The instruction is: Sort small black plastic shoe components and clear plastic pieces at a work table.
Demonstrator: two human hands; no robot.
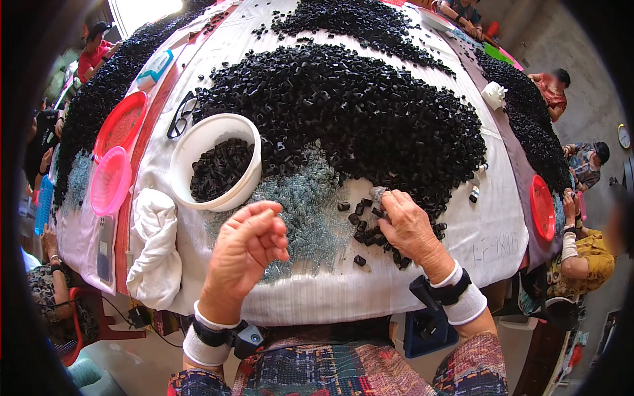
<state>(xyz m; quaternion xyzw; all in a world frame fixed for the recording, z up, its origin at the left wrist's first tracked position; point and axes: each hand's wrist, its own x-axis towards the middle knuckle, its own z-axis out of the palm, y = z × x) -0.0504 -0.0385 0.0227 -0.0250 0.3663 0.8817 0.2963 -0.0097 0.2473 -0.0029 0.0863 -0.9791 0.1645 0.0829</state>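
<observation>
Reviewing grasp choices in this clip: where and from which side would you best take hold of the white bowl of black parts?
Probably at the near rim of the white bowl, on its lower-left side, coming in with the left hand from the person's own side. The bowl stands upright and open; that rim is bare. Its right side abuts the black parts pile, and glasses lie just behind it.

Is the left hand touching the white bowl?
Apart. The head view shows the left hand curled loosely below the white bowl, with a strip of clear beads visible between the knuckles and the rim.
</observation>
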